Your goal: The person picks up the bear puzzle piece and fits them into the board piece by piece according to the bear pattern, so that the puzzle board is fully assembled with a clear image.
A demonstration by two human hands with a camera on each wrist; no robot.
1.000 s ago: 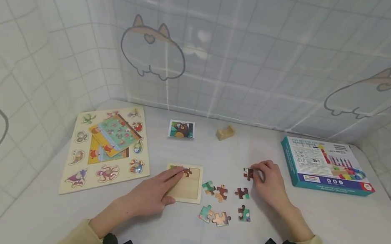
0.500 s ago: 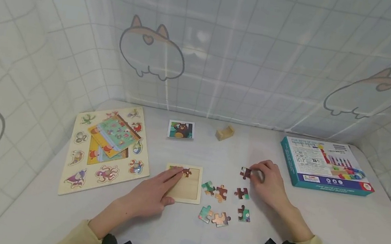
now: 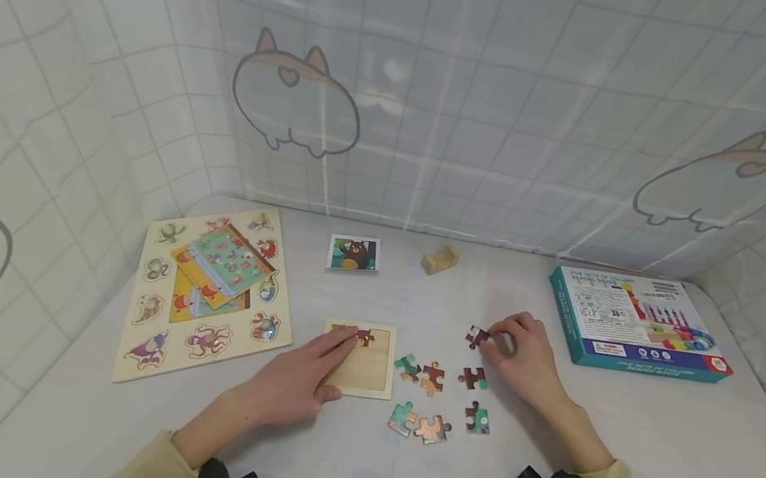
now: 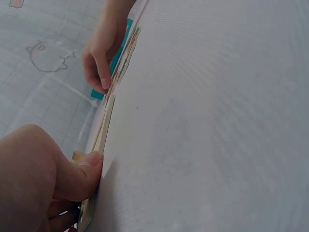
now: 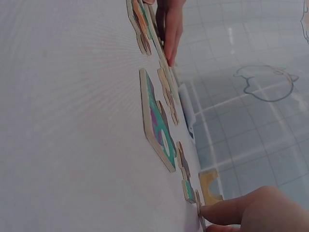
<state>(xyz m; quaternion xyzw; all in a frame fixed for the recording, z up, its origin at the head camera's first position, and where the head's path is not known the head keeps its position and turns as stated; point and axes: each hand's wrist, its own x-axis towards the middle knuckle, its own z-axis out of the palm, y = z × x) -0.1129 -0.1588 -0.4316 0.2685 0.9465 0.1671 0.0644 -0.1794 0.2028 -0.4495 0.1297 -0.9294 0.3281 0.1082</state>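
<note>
My left hand (image 3: 295, 379) lies over the left side of a square wooden puzzle tray (image 3: 360, 391), fingers stretched across it and thumb at its near edge. One brown jigsaw piece (image 3: 366, 338) shows inside the tray by the fingertips; part of the tray's upper left is hidden. At the right, my right hand (image 3: 524, 359) pinches a dark brown and white jigsaw piece (image 3: 476, 336) between thumb and fingers, close over the table. In the right wrist view, the thumb (image 5: 227, 210) sits on that piece's edge. Several loose pieces (image 3: 433, 379) lie between tray and right hand.
A sea-animal peg board (image 3: 280, 331) with picture cards (image 3: 231, 262) on it lies at the left. Behind the tray are a bear picture card (image 3: 354, 254) and a small notched wooden block (image 3: 440, 260). A boxed toy set (image 3: 638, 323) stands at the back right.
My right hand has slid slightly left with the jigsaw piece, which has turned a little and come nearer the loose pieces. My left hand has stayed on the tray.
</note>
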